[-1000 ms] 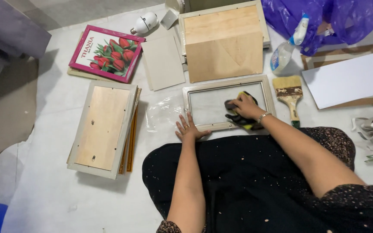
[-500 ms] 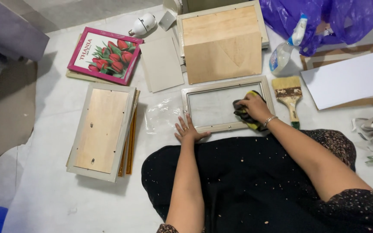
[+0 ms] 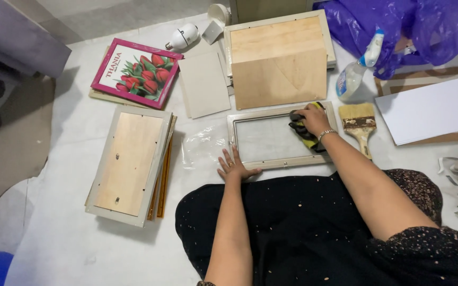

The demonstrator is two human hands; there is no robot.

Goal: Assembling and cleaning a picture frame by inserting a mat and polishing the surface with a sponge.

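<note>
A pale picture frame (image 3: 250, 163) with a glass pane lies flat on the white floor sheet in front of my lap. My left hand (image 3: 233, 167) rests flat with spread fingers on the frame's lower left corner. My right hand (image 3: 314, 117) presses a yellow and black cloth (image 3: 304, 133) against the glass near the frame's upper right corner. A bracelet sits on my right wrist.
A wooden box (image 3: 279, 61) stands behind the frame, a spray bottle (image 3: 354, 74) and paint brush (image 3: 360, 123) to its right. Stacked frames (image 3: 131, 163) lie left, a tulip picture (image 3: 137, 72) and light bulb (image 3: 182, 36) behind. White board (image 3: 434, 108) and purple bag (image 3: 404, 26) sit right.
My right hand has slid the cloth up and to the right across the glass, from the middle right to the upper right corner. My left hand stays put.
</note>
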